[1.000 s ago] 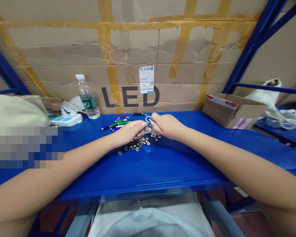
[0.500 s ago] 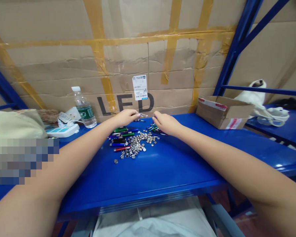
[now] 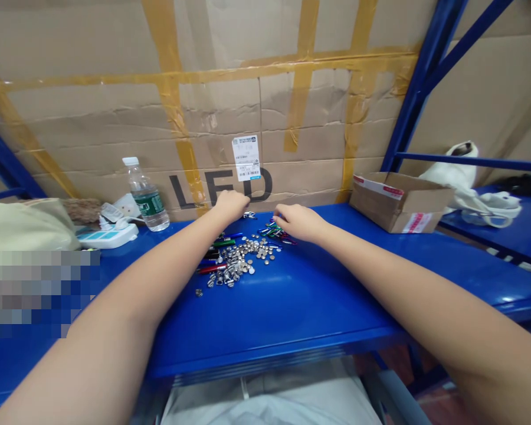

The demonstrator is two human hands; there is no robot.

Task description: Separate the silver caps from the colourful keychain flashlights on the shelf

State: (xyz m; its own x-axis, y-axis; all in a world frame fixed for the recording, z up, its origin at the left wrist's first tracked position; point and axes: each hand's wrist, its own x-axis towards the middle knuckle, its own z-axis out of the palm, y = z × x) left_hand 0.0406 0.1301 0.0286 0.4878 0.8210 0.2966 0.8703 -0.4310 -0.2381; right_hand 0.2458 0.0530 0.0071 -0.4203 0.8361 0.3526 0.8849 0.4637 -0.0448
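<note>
My left hand (image 3: 232, 204) is at the back of the blue table, knuckles up and fingers curled down, beside a few small silver metal pieces (image 3: 249, 215). Its fingertips are hidden, so what they hold cannot be seen. My right hand (image 3: 300, 222) is closed, its fingers bent together at the edge of a pile of coloured metal clips (image 3: 275, 231); anything in it is hidden. Between and in front of the hands lie many round silver button-like pieces (image 3: 250, 251) and silver clasps (image 3: 230, 276). Coloured pen-like tubes, one red (image 3: 213, 268) and one green (image 3: 225, 242), are partly covered by my left forearm.
A water bottle (image 3: 147, 198) and a white power strip (image 3: 110, 235) stand at the back left, near a pale bag (image 3: 30, 227). An open cardboard box (image 3: 396, 203) sits at the back right by a blue rack post (image 3: 418, 100). A taped cardboard wall (image 3: 318, 147) closes the back.
My left hand has turned knuckles up over the small silver pieces; the shiny metal piece at its fingertips no longer shows. My right hand stays by the coloured clips. The view has shifted slightly.
</note>
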